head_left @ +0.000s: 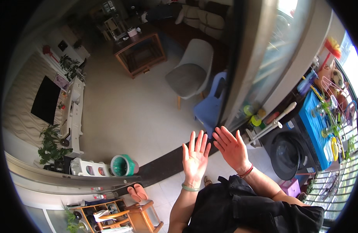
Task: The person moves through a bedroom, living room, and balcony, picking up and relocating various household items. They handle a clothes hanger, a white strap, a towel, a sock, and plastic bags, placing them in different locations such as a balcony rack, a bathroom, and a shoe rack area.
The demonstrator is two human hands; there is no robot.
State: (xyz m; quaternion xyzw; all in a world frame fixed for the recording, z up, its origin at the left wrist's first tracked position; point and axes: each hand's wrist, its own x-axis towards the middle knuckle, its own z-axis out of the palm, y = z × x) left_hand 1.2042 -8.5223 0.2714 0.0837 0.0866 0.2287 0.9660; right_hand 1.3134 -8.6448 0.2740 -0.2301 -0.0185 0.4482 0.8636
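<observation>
My left hand (195, 158) is raised, palm turned up and fingers stretched out, with a pale green bangle (190, 188) round its wrist. Beside it my right hand (232, 150) is held the same way, its fingers leaning left; a thin red band (246, 171) circles that wrist. The two hands are apart, and both hold nothing. Black clothing (241, 206) covers my lap below them. Beyond my fingertips a dark threshold strip (159, 165) crosses the floor. Nearest past the right fingers is a blue plastic chair (207, 110).
A front-loading washing machine (289, 149) stands at right under a blue cover (315, 128). The sliding glass door (260, 66) rises ahead. At left are a lined bin (122, 166), pink slippers (138, 192) and a wooden chair (144, 217). A grey chair (190, 72) and table (140, 54) stand farther off.
</observation>
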